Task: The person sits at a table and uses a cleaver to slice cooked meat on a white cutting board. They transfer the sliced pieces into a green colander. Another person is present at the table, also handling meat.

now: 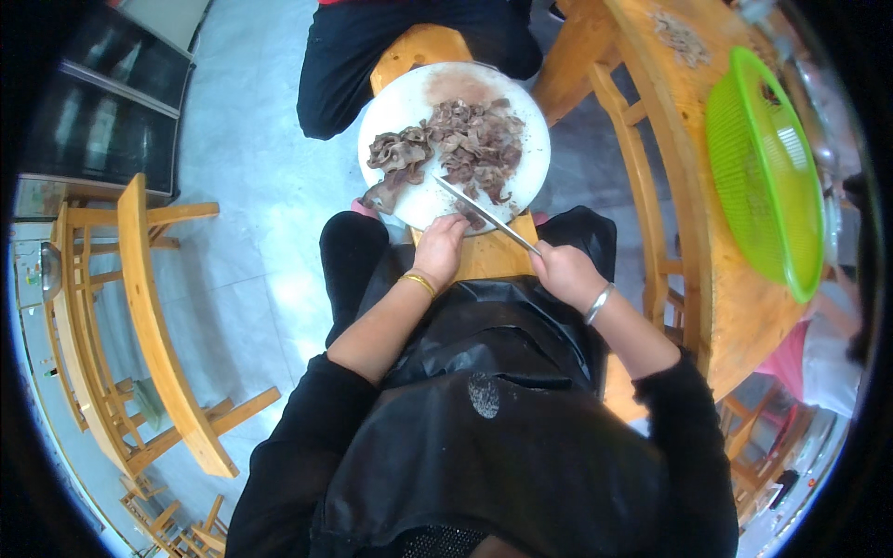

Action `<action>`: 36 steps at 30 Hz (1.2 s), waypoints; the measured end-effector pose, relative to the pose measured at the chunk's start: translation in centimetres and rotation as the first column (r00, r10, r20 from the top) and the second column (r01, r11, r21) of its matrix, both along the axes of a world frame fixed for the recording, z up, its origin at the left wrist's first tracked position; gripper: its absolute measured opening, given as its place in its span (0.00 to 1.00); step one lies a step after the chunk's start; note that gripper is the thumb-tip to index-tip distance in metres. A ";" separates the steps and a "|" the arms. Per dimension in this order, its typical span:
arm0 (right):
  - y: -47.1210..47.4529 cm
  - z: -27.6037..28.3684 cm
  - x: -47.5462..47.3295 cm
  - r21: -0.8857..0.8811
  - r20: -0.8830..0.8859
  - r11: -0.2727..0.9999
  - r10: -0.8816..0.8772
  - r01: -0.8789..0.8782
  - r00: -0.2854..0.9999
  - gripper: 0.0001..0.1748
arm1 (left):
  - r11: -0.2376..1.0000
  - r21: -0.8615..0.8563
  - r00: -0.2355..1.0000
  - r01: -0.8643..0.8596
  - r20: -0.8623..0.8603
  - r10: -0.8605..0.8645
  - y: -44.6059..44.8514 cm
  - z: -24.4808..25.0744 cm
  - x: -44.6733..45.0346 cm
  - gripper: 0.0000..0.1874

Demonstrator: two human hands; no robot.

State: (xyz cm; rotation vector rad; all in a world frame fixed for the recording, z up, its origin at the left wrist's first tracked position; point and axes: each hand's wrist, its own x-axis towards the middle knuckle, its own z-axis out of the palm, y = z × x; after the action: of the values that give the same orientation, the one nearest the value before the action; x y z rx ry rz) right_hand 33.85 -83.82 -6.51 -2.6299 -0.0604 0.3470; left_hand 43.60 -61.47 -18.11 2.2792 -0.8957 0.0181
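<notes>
My right hand point(566, 273) grips the handle of a knife point(488, 215), whose blade slants up and left across a round white cutting board point(534, 167). At the board's near edge, the bunched fingertips of my left hand point(442, 245) hold a small brown strip point(472, 217) against the board, just beside the blade. Larger wavy brown pieces of food point(401, 152) lie on the board's left side. A heap of smaller cut brown pieces point(481, 143) covers the middle and right. Whether the food is meat or fungus I cannot tell.
The board rests on a wooden bench point(488, 258) between my knees. Opposite sits a person in dark trousers point(342, 70). On the right, a wooden table point(746, 328) carries a green plastic basket point(739, 160) and pale scraps point(680, 38). Another wooden bench point(157, 314) stands at left.
</notes>
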 end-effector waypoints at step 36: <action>-0.1 2.0 -3.6 -0.097 -0.125 0.995 0.001 -0.014 0.992 0.12 | 0.999 0.031 0.998 0.011 -0.064 -0.009 1.1 -0.3 -0.6 0.13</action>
State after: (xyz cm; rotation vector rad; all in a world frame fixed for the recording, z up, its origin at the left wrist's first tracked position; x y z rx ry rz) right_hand 30.29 -83.93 -4.54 -2.6986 -0.0124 0.5281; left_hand 43.01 -60.32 -18.43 2.2914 -0.8798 -0.0729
